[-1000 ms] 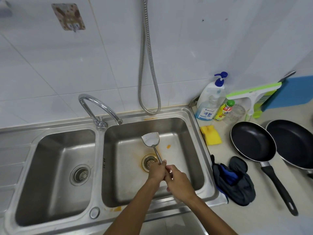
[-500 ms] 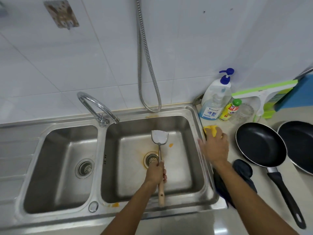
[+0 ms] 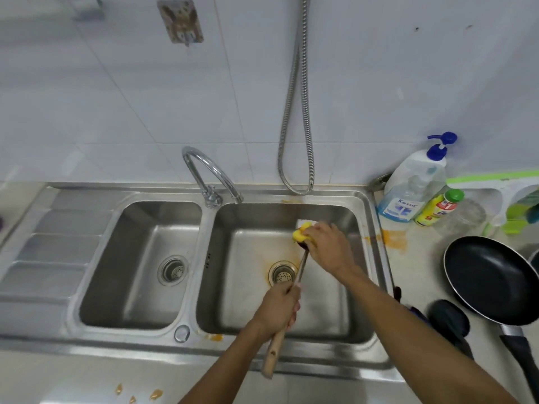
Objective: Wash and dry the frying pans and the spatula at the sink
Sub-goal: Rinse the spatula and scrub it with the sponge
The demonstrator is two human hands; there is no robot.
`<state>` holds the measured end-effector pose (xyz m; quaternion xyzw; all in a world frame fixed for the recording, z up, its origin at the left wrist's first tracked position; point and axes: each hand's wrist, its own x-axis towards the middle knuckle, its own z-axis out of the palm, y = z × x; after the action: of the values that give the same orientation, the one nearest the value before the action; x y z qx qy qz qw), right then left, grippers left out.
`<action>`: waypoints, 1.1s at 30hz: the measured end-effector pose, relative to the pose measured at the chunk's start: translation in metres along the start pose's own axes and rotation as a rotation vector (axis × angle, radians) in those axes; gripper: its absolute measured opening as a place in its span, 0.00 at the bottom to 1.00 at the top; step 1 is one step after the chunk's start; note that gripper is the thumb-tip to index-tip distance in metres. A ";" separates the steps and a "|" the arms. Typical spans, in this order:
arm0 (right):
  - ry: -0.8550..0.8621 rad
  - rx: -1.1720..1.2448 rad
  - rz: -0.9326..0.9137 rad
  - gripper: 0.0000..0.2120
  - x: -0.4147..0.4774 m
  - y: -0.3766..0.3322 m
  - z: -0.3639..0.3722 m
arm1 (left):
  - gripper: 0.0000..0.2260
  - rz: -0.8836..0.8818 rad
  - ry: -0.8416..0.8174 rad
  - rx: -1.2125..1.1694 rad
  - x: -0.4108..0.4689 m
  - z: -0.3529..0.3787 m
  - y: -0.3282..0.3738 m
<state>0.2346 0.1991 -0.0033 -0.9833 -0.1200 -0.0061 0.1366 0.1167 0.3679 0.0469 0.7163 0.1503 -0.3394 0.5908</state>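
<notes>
Yellow sponge (image 3: 302,232), clasped in the right hand (image 3: 328,244), pressed on the spatula (image 3: 300,265) blade over the right sink basin (image 3: 320,310); left hand (image 3: 281,309) gripped its wooden handle. Frying pan (image 3: 493,279) sat on the counter.

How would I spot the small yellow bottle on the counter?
Start at the right basin of the steel sink and look to its back right corner. Beside the tall pump bottle leans the small yellow bottle: the only one with a green cap.
</notes>
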 end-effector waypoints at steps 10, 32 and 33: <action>0.036 -0.055 -0.237 0.09 -0.002 -0.037 0.010 | 0.13 0.065 0.014 0.025 -0.023 -0.031 -0.014; 0.140 0.415 0.449 0.05 -0.017 -0.047 0.013 | 0.09 0.225 0.383 0.728 0.006 -0.066 -0.033; 0.181 0.418 0.416 0.05 -0.016 -0.047 0.007 | 0.11 0.231 0.394 0.805 0.006 -0.065 -0.037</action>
<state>0.2081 0.2414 0.0018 -0.9328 0.0980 -0.0406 0.3445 0.1178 0.4381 0.0200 0.9517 0.0351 -0.1602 0.2597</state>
